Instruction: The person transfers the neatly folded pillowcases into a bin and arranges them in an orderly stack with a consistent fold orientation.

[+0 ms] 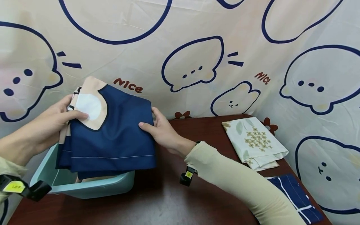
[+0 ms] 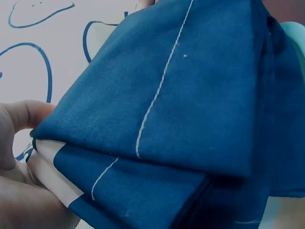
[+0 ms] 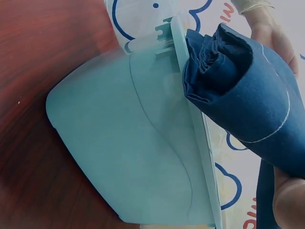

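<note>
A folded navy cloth with a beige and white print is held up over a teal plastic bin. At its left edge my left hand grips it, thumb on the white patch. My right hand pinches the right edge, thumb in front. In the left wrist view, the cloth shows stacked layers and pale stitching. From the right wrist, its side looks rolled into several layers beside the bin's rim. More navy and beige fabric shows inside the bin, partly hidden by the held cloth.
On the dark red-brown table, a folded white floral cloth lies at the back right. A navy cloth with white lines lies nearer, partly behind my right sleeve. A printed curtain hangs right behind the table.
</note>
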Available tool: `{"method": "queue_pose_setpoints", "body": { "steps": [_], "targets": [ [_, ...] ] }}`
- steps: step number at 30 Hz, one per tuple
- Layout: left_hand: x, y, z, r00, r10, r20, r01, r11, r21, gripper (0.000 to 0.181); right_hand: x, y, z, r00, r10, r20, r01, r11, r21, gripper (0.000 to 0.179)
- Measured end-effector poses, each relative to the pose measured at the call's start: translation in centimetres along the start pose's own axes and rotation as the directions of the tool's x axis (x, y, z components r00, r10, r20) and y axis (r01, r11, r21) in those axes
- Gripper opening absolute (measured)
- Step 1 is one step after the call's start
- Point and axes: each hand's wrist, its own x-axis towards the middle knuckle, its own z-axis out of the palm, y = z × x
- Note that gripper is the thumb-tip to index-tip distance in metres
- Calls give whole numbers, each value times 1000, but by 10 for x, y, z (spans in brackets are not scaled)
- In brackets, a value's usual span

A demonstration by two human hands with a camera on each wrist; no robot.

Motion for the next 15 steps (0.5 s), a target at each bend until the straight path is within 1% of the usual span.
{"method": "queue_pose_setpoints", "body": {
  "steps": [5, 8, 15],
  "targets": [
    [-2, -1, -3, 1000, -12, -12, 13, 1000, 25, 81, 4, 3, 8, 1000, 21, -21, -21, 1000, 8, 57],
    [-2, -2, -6, 1000, -28, -4, 28, 999, 43, 83, 5, 5, 12, 999, 32, -31, -32, 999, 8, 57],
    [2, -11, -17, 998, -59, 0, 59, 998, 33, 87, 9, 5, 21, 998, 52, -41, -51, 998, 23, 60]
  ]
}}
